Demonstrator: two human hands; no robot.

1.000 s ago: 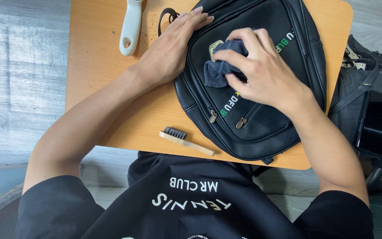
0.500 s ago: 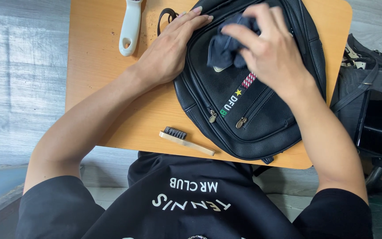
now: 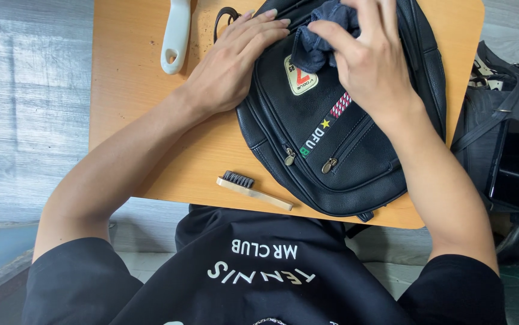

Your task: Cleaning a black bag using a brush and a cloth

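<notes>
Right hand (image 3: 370,63) clutching dark cloth (image 3: 321,33) against black backpack (image 3: 331,144), left hand (image 3: 232,66) flat, fingers spread, steadying it on wooden table (image 3: 133,90).

Small wooden brush (image 3: 253,190), white handle (image 3: 176,36), perhaps another brush.

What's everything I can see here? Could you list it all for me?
Backpack: one, black, lying flat on the table.
Cloth: one, dark blue, bunched on the backpack's upper front.
Small brush: one, wooden with dark bristles, near table edge.
White handle: one, top left of table.
Table: one, orange wood.
Second bag: one, black, right of table.
Left hand: flat on the backpack's edge.
Right hand: fingers gripping the cloth.
</notes>
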